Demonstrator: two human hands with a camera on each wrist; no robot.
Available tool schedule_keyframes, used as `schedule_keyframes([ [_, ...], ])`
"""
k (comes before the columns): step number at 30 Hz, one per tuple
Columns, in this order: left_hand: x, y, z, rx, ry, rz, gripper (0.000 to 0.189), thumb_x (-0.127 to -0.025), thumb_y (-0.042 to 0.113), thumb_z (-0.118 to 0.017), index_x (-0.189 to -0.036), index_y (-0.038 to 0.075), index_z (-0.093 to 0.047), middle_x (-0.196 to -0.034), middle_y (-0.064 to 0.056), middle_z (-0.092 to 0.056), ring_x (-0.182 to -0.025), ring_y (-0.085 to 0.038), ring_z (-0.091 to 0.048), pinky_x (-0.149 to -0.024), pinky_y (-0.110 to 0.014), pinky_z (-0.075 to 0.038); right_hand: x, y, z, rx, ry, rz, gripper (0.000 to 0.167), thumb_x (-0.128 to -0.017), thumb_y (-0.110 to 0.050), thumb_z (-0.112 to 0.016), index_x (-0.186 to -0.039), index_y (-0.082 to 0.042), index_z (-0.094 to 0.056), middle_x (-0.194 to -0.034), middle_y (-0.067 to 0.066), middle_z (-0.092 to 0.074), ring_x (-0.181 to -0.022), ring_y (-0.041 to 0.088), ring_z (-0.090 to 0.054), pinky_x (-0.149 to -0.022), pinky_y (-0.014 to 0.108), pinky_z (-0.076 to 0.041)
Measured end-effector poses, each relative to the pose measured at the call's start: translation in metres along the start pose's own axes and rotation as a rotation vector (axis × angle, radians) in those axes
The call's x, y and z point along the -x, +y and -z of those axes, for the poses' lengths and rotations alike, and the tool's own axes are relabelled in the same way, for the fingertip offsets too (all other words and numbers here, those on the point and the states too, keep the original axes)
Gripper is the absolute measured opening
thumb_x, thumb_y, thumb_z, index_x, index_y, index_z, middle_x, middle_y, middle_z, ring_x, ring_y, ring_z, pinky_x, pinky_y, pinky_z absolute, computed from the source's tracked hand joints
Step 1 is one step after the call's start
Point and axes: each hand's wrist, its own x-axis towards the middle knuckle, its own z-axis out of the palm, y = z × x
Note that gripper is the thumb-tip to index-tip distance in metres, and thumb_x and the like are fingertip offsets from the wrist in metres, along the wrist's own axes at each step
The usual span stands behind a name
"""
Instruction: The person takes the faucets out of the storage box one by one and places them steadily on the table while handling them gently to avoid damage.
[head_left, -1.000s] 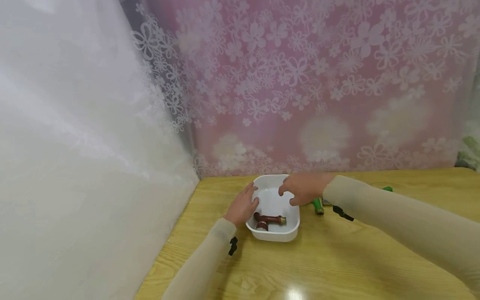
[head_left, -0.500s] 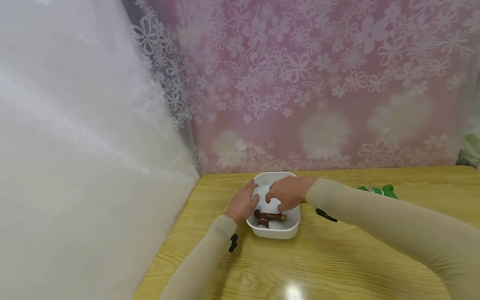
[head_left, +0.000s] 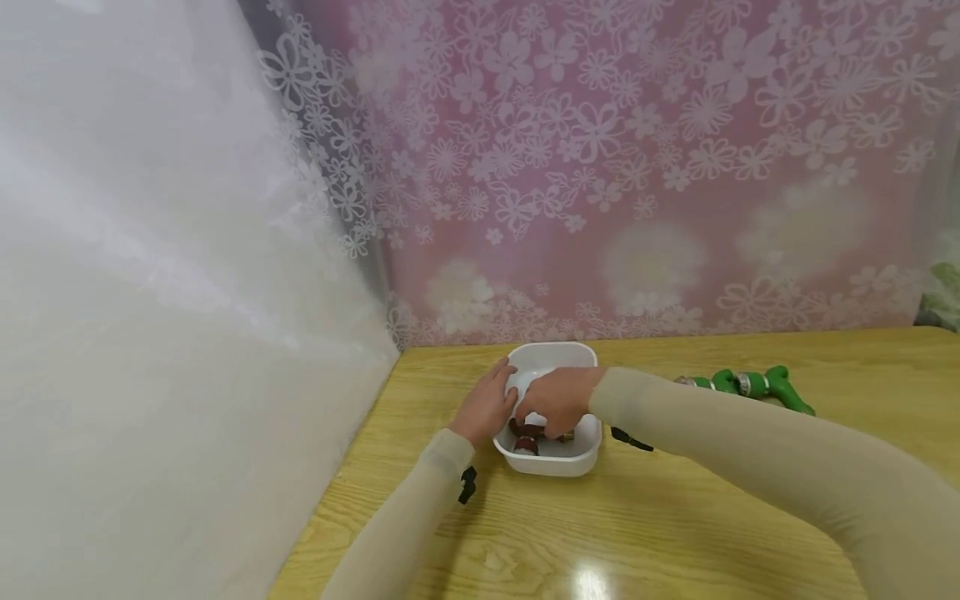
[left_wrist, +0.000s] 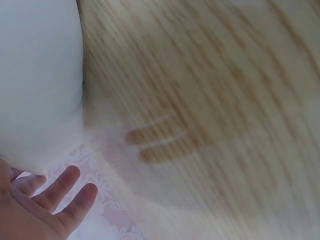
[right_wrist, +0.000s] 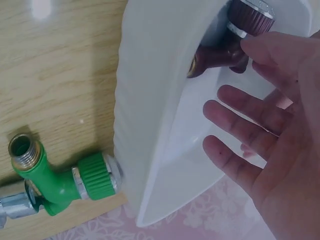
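A white plastic basin [head_left: 547,467] stands on the wooden table, with a dark red-brown tap [right_wrist: 217,57] lying in its near end. At the basin's left rim is my left hand [head_left: 483,408], its fingers fairly straight and spread in the left wrist view. My right hand [head_left: 558,402] reaches down into the basin and partly covers the tap in the head view. Seen from the right wrist, its fingers are spread and loosely bent. The thumb-side fingertips are right at the tap's ribbed knob [right_wrist: 250,17], and the palm holds nothing.
To the basin's right lie green taps [head_left: 757,384] with silver collars, partly behind the right sleeve [head_left: 720,425]. One green tap [right_wrist: 55,182] shows close beside the basin's outer wall. A pink flowered curtain [head_left: 637,167] hangs behind the table, and white sheeting [head_left: 165,333] at the left.
My right hand has moved left and down into the basin, over the red-brown tap. More of the green taps shows from behind the right arm. The left hand stays at the rim.
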Motion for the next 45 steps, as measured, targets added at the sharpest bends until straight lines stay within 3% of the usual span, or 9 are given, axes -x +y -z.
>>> schedule_keyframes([
  [4, 0.001, 0.001, 0.003, 0.007, -0.008, 0.008, 0.046, -0.109, 0.028, -0.041, -0.152, 0.01, -0.042, -0.166, -0.007, -0.027, -0.149, -0.027, -0.037, -0.118, -0.045, -0.037, -0.003, -0.004, -0.001, -0.029, -0.028, -0.005, 0.04, -0.093, -0.018, -0.07, -0.13, -0.032, -0.067, -0.118, -0.011, -0.071, -0.077, 0.0, -0.061, -0.078, 0.026, -0.052],
  [12, 0.001, 0.001, 0.003, 0.0, -0.003, 0.004, 0.047, -0.108, 0.03, -0.042, -0.152, 0.01, -0.042, -0.167, -0.007, -0.027, -0.15, -0.026, -0.034, -0.119, -0.044, -0.036, -0.009, -0.009, -0.005, -0.026, -0.065, -0.012, 0.042, -0.096, -0.014, -0.065, -0.131, -0.038, -0.065, -0.114, -0.016, -0.07, -0.08, 0.001, -0.061, -0.075, 0.026, -0.051],
  [20, 0.0, 0.001, 0.003, 0.019, -0.005, 0.001, 0.048, -0.108, 0.031, -0.043, -0.152, 0.01, -0.042, -0.167, -0.006, -0.026, -0.15, -0.026, -0.033, -0.12, -0.044, -0.035, -0.017, -0.01, -0.012, 0.049, -0.108, 0.015, 0.034, -0.095, -0.009, -0.065, -0.113, -0.038, -0.064, -0.096, -0.015, -0.068, -0.078, 0.004, -0.059, -0.072, 0.026, -0.048],
  [38, -0.001, 0.0, 0.0, 0.001, -0.004, 0.003, 0.048, -0.107, 0.033, -0.045, -0.15, 0.012, -0.043, -0.167, -0.007, -0.025, -0.148, -0.027, -0.037, -0.117, -0.046, -0.039, -0.015, -0.013, -0.017, -0.002, -0.062, -0.01, 0.026, -0.096, -0.006, -0.067, -0.11, -0.028, -0.068, -0.087, -0.011, -0.067, -0.071, 0.005, -0.06, -0.07, 0.024, -0.051],
  [45, -0.001, 0.0, 0.001, 0.0, -0.001, 0.013, 0.048, -0.107, 0.033, -0.045, -0.15, 0.012, -0.044, -0.167, -0.006, -0.025, -0.147, -0.027, -0.038, -0.117, -0.045, -0.039, -0.005, -0.011, -0.01, 0.016, 0.012, -0.027, 0.023, -0.096, -0.009, -0.066, -0.111, -0.026, -0.069, -0.089, -0.011, -0.068, -0.07, 0.003, -0.059, -0.072, 0.023, -0.05],
])
